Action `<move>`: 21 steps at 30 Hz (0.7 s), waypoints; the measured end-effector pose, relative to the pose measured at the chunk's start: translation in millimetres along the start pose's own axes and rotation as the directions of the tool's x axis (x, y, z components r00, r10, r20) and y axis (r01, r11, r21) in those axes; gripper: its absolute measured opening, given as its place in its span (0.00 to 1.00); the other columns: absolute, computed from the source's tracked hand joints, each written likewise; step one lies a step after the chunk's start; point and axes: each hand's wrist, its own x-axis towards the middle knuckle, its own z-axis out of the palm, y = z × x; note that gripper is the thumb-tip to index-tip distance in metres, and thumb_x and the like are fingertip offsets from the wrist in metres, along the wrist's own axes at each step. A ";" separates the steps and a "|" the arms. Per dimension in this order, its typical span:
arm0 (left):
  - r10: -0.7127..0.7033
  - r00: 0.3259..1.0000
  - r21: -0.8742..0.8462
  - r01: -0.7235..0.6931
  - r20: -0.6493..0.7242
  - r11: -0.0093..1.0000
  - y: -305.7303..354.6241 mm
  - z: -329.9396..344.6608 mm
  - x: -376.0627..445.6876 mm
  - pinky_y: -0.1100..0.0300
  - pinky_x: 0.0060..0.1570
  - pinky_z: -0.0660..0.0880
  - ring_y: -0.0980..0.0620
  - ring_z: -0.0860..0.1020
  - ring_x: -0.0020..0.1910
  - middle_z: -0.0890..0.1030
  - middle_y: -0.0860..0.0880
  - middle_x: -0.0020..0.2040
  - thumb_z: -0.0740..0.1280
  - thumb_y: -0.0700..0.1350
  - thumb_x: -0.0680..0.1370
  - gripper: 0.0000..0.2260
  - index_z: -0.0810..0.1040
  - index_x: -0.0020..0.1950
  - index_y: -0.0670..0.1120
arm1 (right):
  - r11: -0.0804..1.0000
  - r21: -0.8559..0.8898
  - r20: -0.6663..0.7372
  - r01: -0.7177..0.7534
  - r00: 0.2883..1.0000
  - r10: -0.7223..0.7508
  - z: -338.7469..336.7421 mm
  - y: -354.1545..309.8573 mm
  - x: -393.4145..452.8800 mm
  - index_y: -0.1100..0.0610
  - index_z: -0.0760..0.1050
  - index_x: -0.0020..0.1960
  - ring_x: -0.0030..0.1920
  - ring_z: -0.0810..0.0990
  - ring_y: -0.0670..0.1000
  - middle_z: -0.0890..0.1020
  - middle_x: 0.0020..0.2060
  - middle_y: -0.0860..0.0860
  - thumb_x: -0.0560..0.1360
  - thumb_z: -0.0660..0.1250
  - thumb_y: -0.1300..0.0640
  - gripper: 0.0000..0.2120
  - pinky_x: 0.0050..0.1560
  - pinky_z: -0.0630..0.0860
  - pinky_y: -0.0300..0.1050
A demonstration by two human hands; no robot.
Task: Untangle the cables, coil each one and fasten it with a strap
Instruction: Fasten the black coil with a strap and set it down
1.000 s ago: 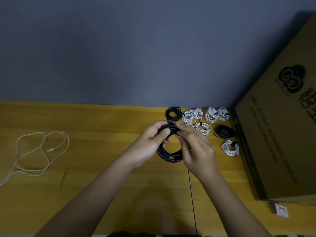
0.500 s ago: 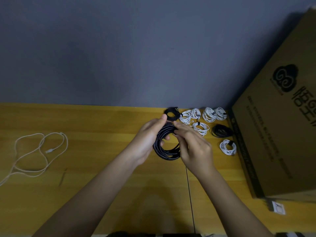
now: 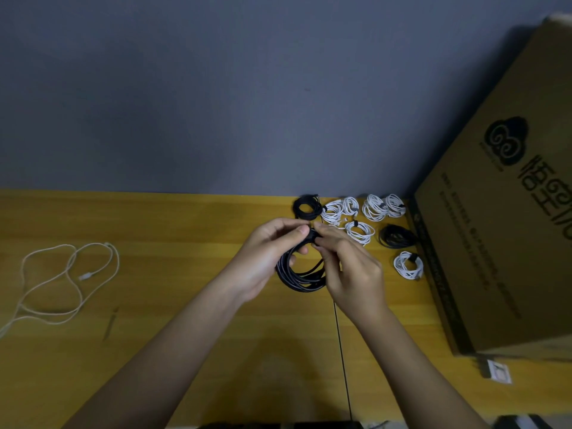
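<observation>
A coiled black cable (image 3: 297, 274) hangs between my hands above the wooden table (image 3: 173, 230). My left hand (image 3: 266, 258) grips the top of the coil, thumb and fingers curled round it. My right hand (image 3: 349, 267) pinches the same top part, where a black strap (image 3: 313, 235) wraps the coil. Behind them lie several bundled coils: white ones (image 3: 359, 232), a black one (image 3: 307, 207) and another black one (image 3: 396, 236). A loose white cable (image 3: 66, 278) sprawls at the far left.
A large cardboard box (image 3: 501, 227) stands at the right and blocks that side of the table. A small white packet (image 3: 499, 371) lies in front of it. A grey wall (image 3: 247, 103) rises behind the table's far edge.
My left fingers have closed again over the top of the black coil, and both hands now meet at the strap. The coil stays in about the same place.
</observation>
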 end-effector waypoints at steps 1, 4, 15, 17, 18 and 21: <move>0.007 1.000 0.006 -0.007 0.001 1.000 0.1 -0.4 -0.2 0.66 0.34 0.71 0.59 0.78 0.36 0.80 0.49 0.40 0.64 0.38 0.79 0.06 0.78 0.54 0.43 | 1.000 0.001 -0.005 0.000 1.000 0.000 -0.2 -0.4 0.3 0.68 0.80 0.47 0.57 0.81 0.52 0.83 0.53 0.56 0.72 0.68 0.72 0.05 0.60 0.75 0.40; 0.044 0.999 0.047 -0.044 -0.001 0.998 -0.5 -2.4 -0.5 0.65 0.36 0.71 0.60 0.78 0.36 0.80 0.49 0.41 0.64 0.37 0.79 0.07 0.78 0.55 0.44 | 1.000 0.008 -0.012 0.004 1.000 -0.004 0.3 -2.3 1.3 0.68 0.80 0.47 0.57 0.81 0.51 0.83 0.53 0.56 0.72 0.68 0.71 0.05 0.60 0.75 0.39; 0.243 0.965 0.304 -0.204 -0.097 0.931 -7.6 -9.9 1.6 0.66 0.31 0.67 0.58 0.72 0.30 0.78 0.52 0.32 0.66 0.38 0.79 0.05 0.81 0.50 0.46 | 0.990 -0.057 0.125 0.132 0.984 -0.124 3.5 -2.6 4.7 0.63 0.82 0.46 0.64 0.75 0.57 0.80 0.58 0.57 0.73 0.70 0.68 0.04 0.63 0.73 0.50; 0.256 0.964 0.345 -0.218 -0.069 0.913 -11.2 -10.4 -1.0 0.67 0.30 0.66 0.60 0.69 0.26 0.77 0.56 0.29 0.66 0.38 0.79 0.06 0.81 0.48 0.46 | 0.972 -0.081 0.164 0.220 0.965 -0.205 -0.1 1.1 9.8 0.63 0.82 0.46 0.62 0.77 0.57 0.82 0.55 0.57 0.73 0.69 0.69 0.05 0.66 0.70 0.57; 0.259 0.964 0.350 -0.222 -0.062 0.910 -12.5 -10.8 -2.2 0.67 0.30 0.66 0.60 0.69 0.26 0.77 0.57 0.29 0.65 0.38 0.79 0.06 0.81 0.49 0.46 | 0.969 -0.072 0.176 0.237 0.959 -0.221 -1.9 2.1 12.3 0.63 0.82 0.46 0.59 0.78 0.55 0.83 0.53 0.55 0.74 0.69 0.70 0.05 0.65 0.72 0.56; 0.263 0.963 0.355 -0.226 -0.059 0.907 -15.0 -11.3 -2.4 0.67 0.31 0.68 0.61 0.71 0.27 0.79 0.56 0.31 0.64 0.37 0.80 0.08 0.81 0.54 0.45 | 0.989 -0.013 0.181 0.146 0.973 -0.142 -4.7 -1.4 16.3 0.62 0.81 0.46 0.54 0.81 0.51 0.83 0.49 0.51 0.75 0.68 0.68 0.04 0.54 0.77 0.47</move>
